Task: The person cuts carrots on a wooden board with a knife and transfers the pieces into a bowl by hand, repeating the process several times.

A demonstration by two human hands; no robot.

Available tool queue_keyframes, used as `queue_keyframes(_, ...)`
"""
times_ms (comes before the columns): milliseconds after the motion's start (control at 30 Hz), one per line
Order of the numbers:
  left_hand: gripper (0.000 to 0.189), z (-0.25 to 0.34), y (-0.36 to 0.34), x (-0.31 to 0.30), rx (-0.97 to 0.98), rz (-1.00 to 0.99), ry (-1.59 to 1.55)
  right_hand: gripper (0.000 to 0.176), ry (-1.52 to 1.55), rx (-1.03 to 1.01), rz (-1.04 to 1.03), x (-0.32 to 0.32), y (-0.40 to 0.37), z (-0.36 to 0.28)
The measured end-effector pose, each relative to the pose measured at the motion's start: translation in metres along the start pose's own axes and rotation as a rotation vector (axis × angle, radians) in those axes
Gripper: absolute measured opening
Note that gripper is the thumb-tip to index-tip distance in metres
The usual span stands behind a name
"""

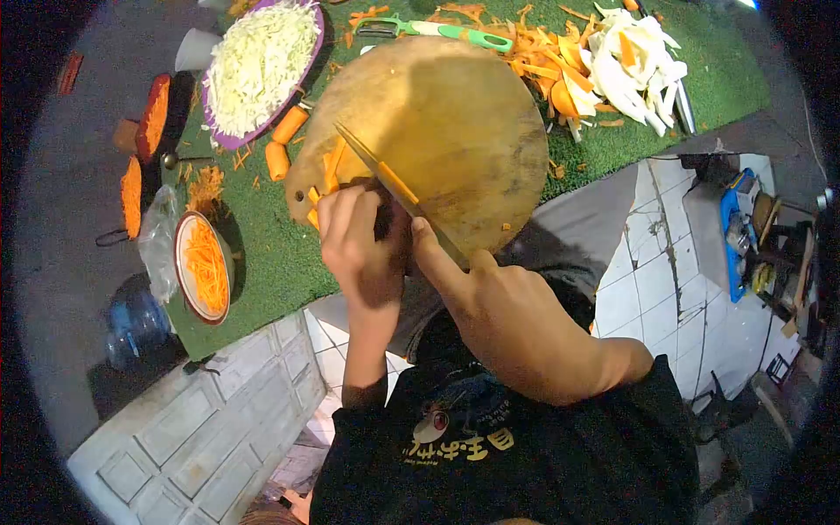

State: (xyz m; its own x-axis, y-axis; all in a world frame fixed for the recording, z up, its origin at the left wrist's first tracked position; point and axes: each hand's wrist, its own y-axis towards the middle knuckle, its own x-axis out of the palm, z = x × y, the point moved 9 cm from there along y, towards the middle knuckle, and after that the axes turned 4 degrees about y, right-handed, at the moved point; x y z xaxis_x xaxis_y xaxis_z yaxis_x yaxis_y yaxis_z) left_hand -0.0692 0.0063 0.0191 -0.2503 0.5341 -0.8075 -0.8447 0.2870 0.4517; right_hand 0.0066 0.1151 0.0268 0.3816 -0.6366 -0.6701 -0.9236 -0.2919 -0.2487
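Head view of two bare hands at a round, pale-brown wooden cutting board [477, 157] on a bench covered in green, turf-like material [280, 262]. The right hand [516, 324] has its fingers closed around a long, straight metal knife [372, 157], the handle hidden within the grasp; the blade runs obliquely over the board, its tip pointing toward the far left, with an orange strip [400, 184] lying along it. The left hand [350, 236] rests at the near left of the board, its fingers bent and close together over cut orange carrot pieces [332, 166]; the fingertips are partly hidden, so whether they grip a piece cannot be told. The carrot pieces lie on the board's left part, beside the blade.

Just left of the board are two stubby orange carrot lengths [289, 125]. Beyond these stands a purple plate [320, 35] heaped with pale shredded cabbage [262, 74]; nearer the person is a dark-rimmed white bowl [229, 293] of fine orange shreds [206, 267]. At the far edge of the board lies a green-and-white peeler [437, 33]; to its right, orange peelings [560, 74] adjoin a pile of white vegetable strips [630, 74].
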Motion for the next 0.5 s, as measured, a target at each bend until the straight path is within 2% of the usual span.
queue_keyframes(267, 0.023, -0.003, -0.001, 0.003, -0.019, -0.009, 0.055, 0.067, 0.006, 0.050, -0.042, 0.002, 0.002, 0.001)
queue_keyframes(500, 0.024, -0.005, -0.001, 0.002, -0.055, -0.030, -0.019, 0.057, 0.053, 0.126, -0.071, 0.012, 0.014, 0.004)
